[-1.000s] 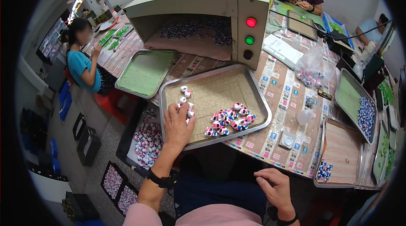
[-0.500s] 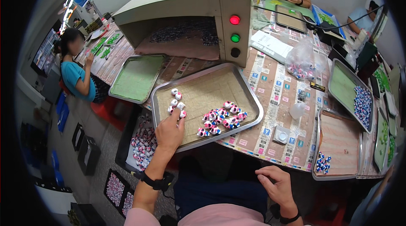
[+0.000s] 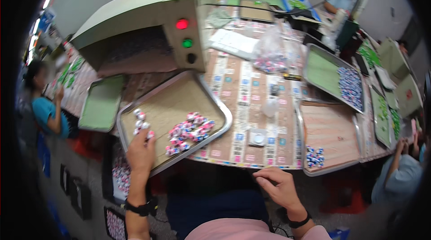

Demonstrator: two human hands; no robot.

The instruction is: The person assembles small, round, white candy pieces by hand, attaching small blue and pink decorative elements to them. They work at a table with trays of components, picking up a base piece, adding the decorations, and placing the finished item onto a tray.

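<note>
My left hand (image 3: 142, 151) reaches over the left side of a metal-rimmed tray (image 3: 219, 101) lined with tan sheet. Its fingers are drawn together at a small round white-and-pink piece (image 3: 151, 135), blurred by motion. Above the fingertips stand several similar white pieces (image 3: 140, 120). Toward the tray's right front lies a cluster of small pieces (image 3: 188, 131) in white, pink, blue and black. My right hand (image 3: 279, 187) hovers by the table's front edge, fingers loosely curled, thumb apart, no object visible in it.
A pale oven-like machine (image 3: 148, 20) with lit lamps stands behind the tray. Left is a green-lined tray (image 3: 101, 103); below, a bin of small pieces (image 3: 121, 175). Rightward are a pink-lined tray (image 3: 332, 128), a plastic bag of pieces (image 3: 271, 54) and a small white dish (image 3: 257, 137). Other people sit around.
The whole view has swung right, so the tray and machine sit farther left in it. My left hand stays at the white pieces; my right hand keeps its loose curl.
</note>
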